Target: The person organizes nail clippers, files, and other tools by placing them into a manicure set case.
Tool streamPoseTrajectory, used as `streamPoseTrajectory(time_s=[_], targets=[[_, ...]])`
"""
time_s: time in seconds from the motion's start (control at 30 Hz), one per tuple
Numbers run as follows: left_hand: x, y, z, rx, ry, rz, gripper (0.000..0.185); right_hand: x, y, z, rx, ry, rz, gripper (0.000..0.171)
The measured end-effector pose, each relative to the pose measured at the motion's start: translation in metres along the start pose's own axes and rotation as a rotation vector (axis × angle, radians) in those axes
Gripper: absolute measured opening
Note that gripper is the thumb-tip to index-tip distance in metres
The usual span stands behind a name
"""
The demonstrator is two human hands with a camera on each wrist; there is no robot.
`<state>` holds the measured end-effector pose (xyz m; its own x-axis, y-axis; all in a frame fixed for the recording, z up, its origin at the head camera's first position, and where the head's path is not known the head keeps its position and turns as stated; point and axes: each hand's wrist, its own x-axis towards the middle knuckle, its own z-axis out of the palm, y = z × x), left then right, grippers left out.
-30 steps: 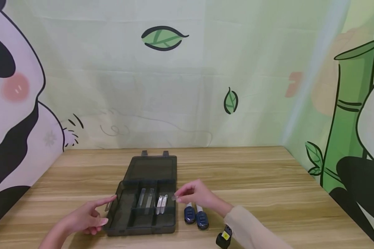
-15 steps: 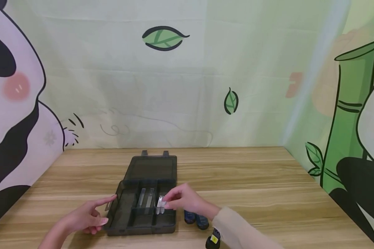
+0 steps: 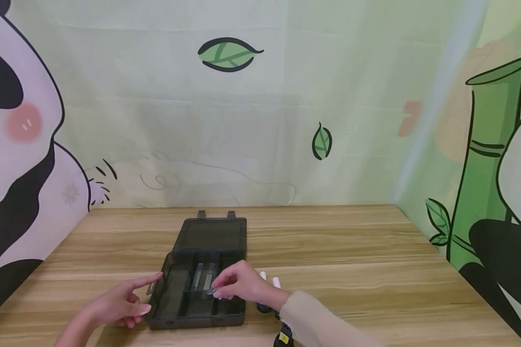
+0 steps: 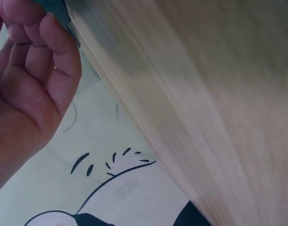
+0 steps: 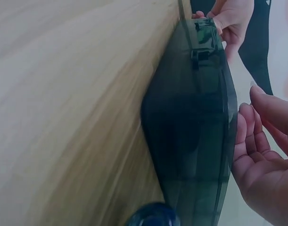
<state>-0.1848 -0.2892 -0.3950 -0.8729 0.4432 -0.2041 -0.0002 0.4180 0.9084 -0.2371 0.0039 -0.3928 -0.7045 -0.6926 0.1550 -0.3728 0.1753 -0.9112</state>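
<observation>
A dark see-through plastic compartment box (image 3: 199,322) lies with its lid (image 3: 212,233) folded back. My left hand (image 3: 115,302) rests against its left side, index finger straight along the rim and thumb at the front corner. Over the right half of the box, my right hand (image 3: 245,283) pinches a small clear piece (image 3: 210,291) between thumb and fingertips; its kind is too small to tell. Two flat clear strips (image 3: 203,275) lie in the middle compartment, just left of those fingertips. The nail clippers in the right compartment are hidden behind the right hand.
Right of the box, two dark blue items with white tips (image 3: 263,275) lie partly behind my right wrist. A black wrist device (image 3: 283,337) with a yellow sticker hangs under the right sleeve. A printed cloth (image 3: 252,120) rises behind the wooden table (image 3: 351,241).
My right hand has carried the small clear piece leftward from beside the box to over its compartments, covering the nail clippers. My left hand has stayed at the box's left side.
</observation>
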Motion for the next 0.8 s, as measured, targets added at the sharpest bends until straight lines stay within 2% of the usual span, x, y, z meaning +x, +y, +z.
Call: streamPoseTrajectory(time_s=[0.2, 0.6, 0.8], targets=[[0.0, 0.0, 0.0, 0.001, -0.001, -0.006, 0.072, 0.005, -0.001, 0.007, -0.033, 0.008, 0.024, 0.009], [-0.001, 0.001, 0.0, -0.008, 0.003, 0.001, 0.074, 0.012, -0.006, 0.017, -0.198, 0.022, 0.008, 0.009], [-0.001, 0.0, 0.0, -0.009, 0.001, 0.0, 0.073, 0.012, -0.007, 0.017, -0.199, 0.02, 0.008, 0.01]])
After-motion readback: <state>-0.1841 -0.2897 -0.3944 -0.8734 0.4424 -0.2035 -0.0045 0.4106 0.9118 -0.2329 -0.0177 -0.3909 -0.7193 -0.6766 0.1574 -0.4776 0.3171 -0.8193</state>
